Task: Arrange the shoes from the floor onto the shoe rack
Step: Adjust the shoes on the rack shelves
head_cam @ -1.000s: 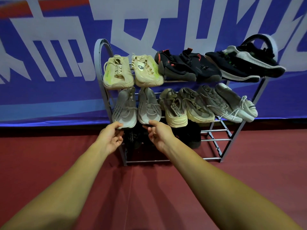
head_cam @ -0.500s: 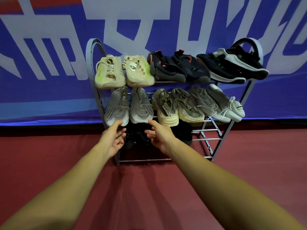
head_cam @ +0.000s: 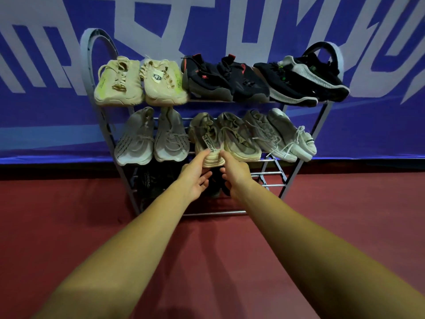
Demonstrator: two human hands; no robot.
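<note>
Your left hand point(head_cam: 195, 178), fingers slack, thumbs the toe of the beige shoe point(head_cam: 208, 139) on the shoe rack's point(head_cam: 95, 31) middle shelf; it points toe toward you, heel away. Your right hand point(head_cam: 236, 173) touches the toe's far side, equally near, grip unclear.

Head camera looks forward, down at shoe rack point(head_cam: 213, 213).
</note>
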